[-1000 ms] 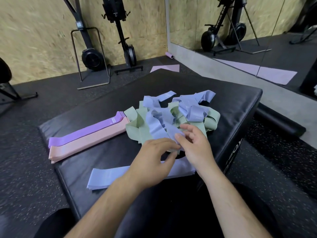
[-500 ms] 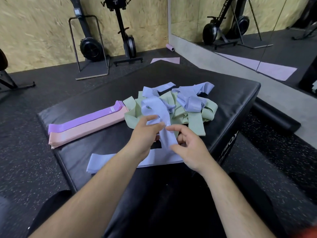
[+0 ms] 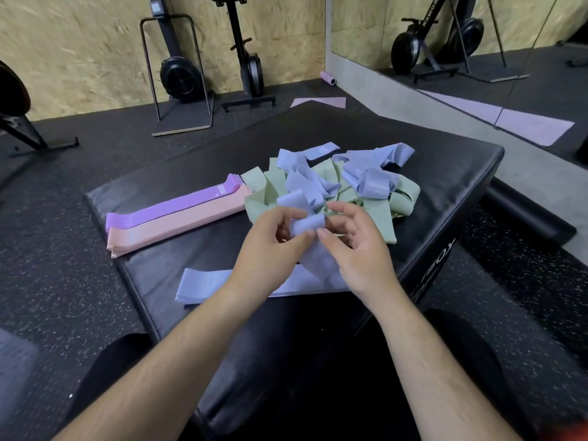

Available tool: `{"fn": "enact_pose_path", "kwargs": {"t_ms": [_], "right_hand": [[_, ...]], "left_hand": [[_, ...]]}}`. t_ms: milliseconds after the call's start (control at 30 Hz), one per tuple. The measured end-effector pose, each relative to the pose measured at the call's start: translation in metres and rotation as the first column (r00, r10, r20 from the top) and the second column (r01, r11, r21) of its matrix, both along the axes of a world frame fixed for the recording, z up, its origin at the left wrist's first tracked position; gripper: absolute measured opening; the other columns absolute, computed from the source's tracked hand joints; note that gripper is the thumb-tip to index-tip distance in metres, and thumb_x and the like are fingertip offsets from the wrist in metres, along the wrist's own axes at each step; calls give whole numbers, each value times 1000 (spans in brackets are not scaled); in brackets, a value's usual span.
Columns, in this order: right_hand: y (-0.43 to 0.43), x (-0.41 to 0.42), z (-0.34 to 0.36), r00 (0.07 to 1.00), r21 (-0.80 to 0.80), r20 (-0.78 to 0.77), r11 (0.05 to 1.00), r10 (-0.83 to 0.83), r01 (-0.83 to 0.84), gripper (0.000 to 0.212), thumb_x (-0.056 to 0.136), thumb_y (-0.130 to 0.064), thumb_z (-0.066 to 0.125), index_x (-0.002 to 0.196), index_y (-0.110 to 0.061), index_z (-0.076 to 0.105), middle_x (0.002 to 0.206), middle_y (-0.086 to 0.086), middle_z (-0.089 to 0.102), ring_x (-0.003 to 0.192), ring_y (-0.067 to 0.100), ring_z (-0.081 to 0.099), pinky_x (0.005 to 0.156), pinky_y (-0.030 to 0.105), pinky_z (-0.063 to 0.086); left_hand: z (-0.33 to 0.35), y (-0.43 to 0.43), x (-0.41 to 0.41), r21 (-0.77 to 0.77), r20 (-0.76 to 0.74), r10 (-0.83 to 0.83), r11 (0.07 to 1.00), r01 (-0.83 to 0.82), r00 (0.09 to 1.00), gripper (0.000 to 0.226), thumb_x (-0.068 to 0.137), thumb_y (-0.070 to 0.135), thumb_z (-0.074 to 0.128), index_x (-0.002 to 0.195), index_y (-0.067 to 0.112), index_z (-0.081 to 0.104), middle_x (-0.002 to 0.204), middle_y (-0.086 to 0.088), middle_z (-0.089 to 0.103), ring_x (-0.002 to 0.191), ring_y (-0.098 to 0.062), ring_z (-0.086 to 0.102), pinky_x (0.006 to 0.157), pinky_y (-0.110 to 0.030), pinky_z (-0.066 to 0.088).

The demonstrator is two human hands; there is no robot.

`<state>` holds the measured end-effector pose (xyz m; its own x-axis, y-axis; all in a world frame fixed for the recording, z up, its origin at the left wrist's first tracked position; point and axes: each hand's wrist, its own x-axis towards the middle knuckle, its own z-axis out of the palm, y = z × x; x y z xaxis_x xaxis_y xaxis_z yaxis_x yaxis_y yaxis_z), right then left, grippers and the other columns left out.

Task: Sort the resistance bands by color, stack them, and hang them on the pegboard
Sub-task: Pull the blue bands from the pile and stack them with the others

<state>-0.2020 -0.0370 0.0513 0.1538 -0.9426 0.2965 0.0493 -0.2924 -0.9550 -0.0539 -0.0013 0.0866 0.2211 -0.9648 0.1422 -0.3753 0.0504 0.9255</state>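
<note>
- The speckled rubber floor (image 3: 54,249) lies open to the left of the black padded box (image 3: 445,173), whose left edge runs close beside the sorted strips.
- Two flat stacks lie side by side and touching near that edge: a purple stack (image 3: 171,208) behind and a pink stack (image 3: 178,229) in front. Both are long, smooth, matte strips.
- A third flat stack, the blue stack (image 3: 203,286), lies along the front edge, its right part hidden under the hands.
- The left hand (image 3: 270,249) has its grip clamped on a blue band (image 3: 308,222), with thumb and fingers pinching the folded loop.
- The right hand (image 3: 359,253) pinches the same band from the other side, thumb tip against it. The band is held just above the blue stack.
- Behind the hands sits one tangled heap (image 3: 346,192) of green and blue bands, crumpled and looped; I cannot count them.
- Bare, glossy box top surrounds the heap behind and to the right, as far as the rounded right corner.
</note>
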Motion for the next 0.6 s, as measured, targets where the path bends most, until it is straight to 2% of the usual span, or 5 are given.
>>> {"fn": "enact_pose_path", "kwargs": {"t_ms": [200, 267, 333, 467, 600], "right_hand": [[15, 12, 8, 998, -26, -34, 998, 51, -52, 36, 93, -7, 69, 113, -36, 62, 94, -19, 66, 101, 7, 63, 87, 17, 45], [22, 16, 11, 997, -37, -47, 997, 66, -68, 35, 92, -7, 69, 111, -35, 63, 94, -22, 65, 103, 6, 63, 90, 19, 44], [28, 17, 12, 995, -70, -70, 995, 68, -73, 32, 91, -9, 68, 110, -35, 63, 97, -23, 64, 104, 6, 62, 96, 28, 45], [41, 18, 15, 992, -113, -106, 991, 65, -77, 33, 92, -8, 67, 109, -35, 61, 96, -23, 62, 103, 5, 61, 95, 28, 44], [46, 25, 22, 991, -115, -136, 993, 14, -30, 41, 95, -10, 66, 120, -40, 53, 99, -20, 59, 105, 4, 57, 91, 16, 42]], "left_hand": [[7, 11, 17, 5, -42, 70, 998, -69, 997, 19, 94, 34, 69, 112, 28, 66, 85, 2, 54, 69, -6, 51, 57, -11, 44], [7, 14, 24, 48, -35, 69, 997, -68, 997, 21, 95, 36, 68, 114, 27, 69, 86, -4, 63, 77, -16, 61, 69, -19, 53], [8, 17, 30, 93, -84, 23, 996, -15, 996, 15, 95, 34, 69, 100, 23, 76, 92, -11, 73, 87, -29, 70, 87, -41, 60], [10, 25, 36, 88, -101, -5, 996, 14, 995, 15, 87, 36, 74, 81, 22, 74, 79, -10, 69, 72, -20, 62, 87, -53, 59], [18, 29, 36, -8, 43, -1, 1000, 1, 999, 15, 95, 31, 68, 87, 19, 65, 77, 0, 65, 62, -5, 52, 61, -19, 47]]}}
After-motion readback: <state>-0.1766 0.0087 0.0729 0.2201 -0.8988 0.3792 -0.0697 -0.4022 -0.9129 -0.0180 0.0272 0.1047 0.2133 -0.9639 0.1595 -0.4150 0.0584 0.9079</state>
